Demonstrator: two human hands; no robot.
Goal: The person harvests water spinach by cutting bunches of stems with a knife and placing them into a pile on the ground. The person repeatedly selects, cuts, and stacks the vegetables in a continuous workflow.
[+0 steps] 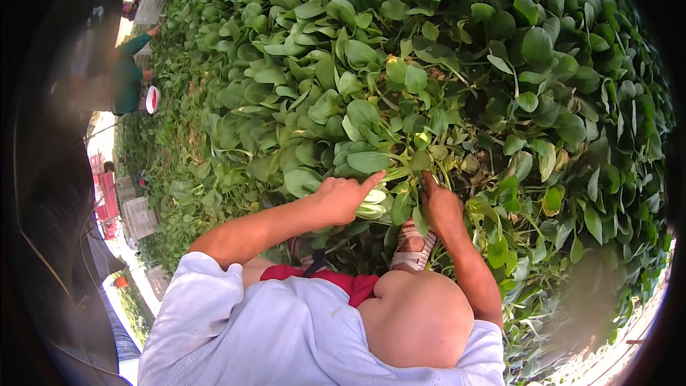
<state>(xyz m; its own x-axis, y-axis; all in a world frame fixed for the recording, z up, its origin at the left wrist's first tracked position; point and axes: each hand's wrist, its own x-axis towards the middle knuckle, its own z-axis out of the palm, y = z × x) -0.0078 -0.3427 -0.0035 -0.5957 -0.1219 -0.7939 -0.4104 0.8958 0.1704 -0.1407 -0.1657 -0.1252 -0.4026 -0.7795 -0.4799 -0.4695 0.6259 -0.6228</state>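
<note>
My left hand (pixel 343 198) is closed around a bunch of leafy greens with pale stalks (pixel 375 202), its index finger stretched out toward the leaves in front. On the right, my right hand (pixel 441 205) reaches down among the leaves of a low green plant (pixel 419 161), fingers pointing into the foliage. Its fingertips are partly hidden, so whether they grip a stem cannot be told. Yellowing leaves and bare soil show just beyond it. My sandalled foot (pixel 412 246) is between and below the two hands.
Dense leafy greens (pixel 321 64) spread ahead and to both sides. At the far left, a person in a green sleeve (pixel 128 78) works near a white and red bowl (pixel 153 99). Plastic crates (pixel 140 217) stand along the left edge, with red crates (pixel 107 195) behind.
</note>
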